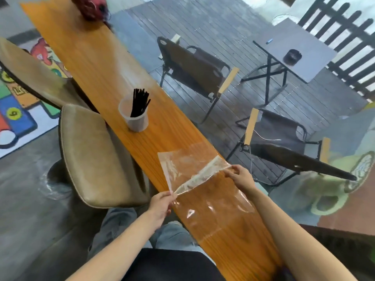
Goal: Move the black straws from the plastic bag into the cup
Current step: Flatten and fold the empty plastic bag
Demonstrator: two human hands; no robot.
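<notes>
Left hand [161, 203] and right hand [240, 176] each pinch the plastic bag [194, 169] over the narrow worktop [105, 74]; black straws [140, 102] stand in the cup [134, 118], well apart.

The straws [139, 103] stand in the cup [134, 116] on the desk [91, 63]. The plastic bag [194, 175] lies on the desk nearer the person, between both hands, well apart from the cup.
</notes>
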